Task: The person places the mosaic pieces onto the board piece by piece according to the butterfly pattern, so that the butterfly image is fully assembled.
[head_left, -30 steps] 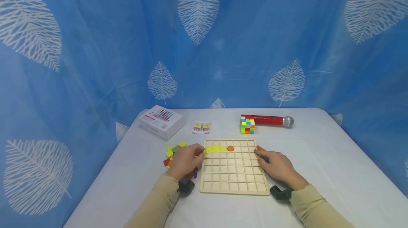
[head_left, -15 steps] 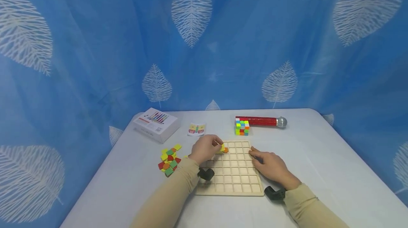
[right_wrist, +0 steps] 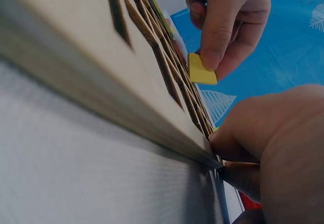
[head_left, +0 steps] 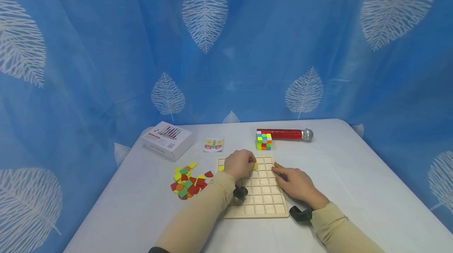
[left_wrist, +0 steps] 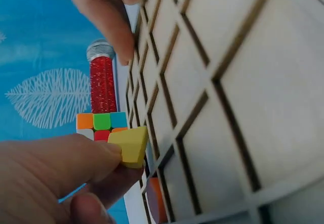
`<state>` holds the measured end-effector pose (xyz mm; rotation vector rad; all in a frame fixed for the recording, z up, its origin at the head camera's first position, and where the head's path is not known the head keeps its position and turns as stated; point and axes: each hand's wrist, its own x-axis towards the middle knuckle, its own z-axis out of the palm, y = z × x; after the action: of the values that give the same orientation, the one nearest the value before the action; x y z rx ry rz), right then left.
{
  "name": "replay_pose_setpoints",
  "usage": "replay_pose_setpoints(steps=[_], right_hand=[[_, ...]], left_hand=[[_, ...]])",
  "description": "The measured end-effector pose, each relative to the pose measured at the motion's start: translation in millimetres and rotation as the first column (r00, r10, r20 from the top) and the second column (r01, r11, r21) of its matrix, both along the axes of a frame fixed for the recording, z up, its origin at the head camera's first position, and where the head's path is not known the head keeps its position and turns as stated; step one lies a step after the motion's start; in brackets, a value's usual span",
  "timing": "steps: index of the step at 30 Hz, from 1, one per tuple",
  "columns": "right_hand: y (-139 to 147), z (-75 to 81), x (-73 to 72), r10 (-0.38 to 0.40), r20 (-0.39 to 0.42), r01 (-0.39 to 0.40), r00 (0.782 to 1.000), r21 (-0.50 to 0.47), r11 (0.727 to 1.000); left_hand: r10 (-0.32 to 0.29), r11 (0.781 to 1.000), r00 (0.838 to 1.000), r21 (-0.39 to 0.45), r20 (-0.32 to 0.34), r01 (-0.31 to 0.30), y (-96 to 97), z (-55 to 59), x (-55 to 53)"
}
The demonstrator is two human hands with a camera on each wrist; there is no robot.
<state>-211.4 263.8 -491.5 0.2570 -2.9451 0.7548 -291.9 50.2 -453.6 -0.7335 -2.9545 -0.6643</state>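
My left hand pinches a yellow tile between thumb and finger, over the upper rows of a wooden grid board. The tile has a slanted side in the left wrist view and is tilted off the board. Beside it, an orange disc sits in a cell. Another yellow tile shows in the top left of the grid; my left hand hides the cells between. At the board's right edge, my right hand grips the rim, thumb on top and a finger below in the right wrist view.
Left of the board lies a loose pile of coloured tiles. Behind stand a white box, a small pattern card, a Rubik's cube and a red microphone. A blue leaf-print curtain closes the back.
My left hand has carried the yellow tile from beside the pile rightward over the board, past the row of yellow tiles. My right hand stays on the board's edge. The head view has shifted slightly.
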Motion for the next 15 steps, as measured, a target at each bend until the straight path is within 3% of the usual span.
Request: replay_pose_setpoints(steps=[8, 15], right_hand=[[0.4, -1.0, -0.2, -0.009, -0.010, 0.009, 1.000, 0.008, 1.000], [0.7, -3.9, -0.9, -0.002, -0.031, 0.003, 1.000, 0.011, 1.000]], left_hand=[[0.008, 1.000, 1.000, 0.002, -0.018, -0.008, 4.6, 0.8, 1.9], [0.014, 0.998, 1.000, -0.057, -0.022, -0.015, 7.7, -1.2, 3.3]])
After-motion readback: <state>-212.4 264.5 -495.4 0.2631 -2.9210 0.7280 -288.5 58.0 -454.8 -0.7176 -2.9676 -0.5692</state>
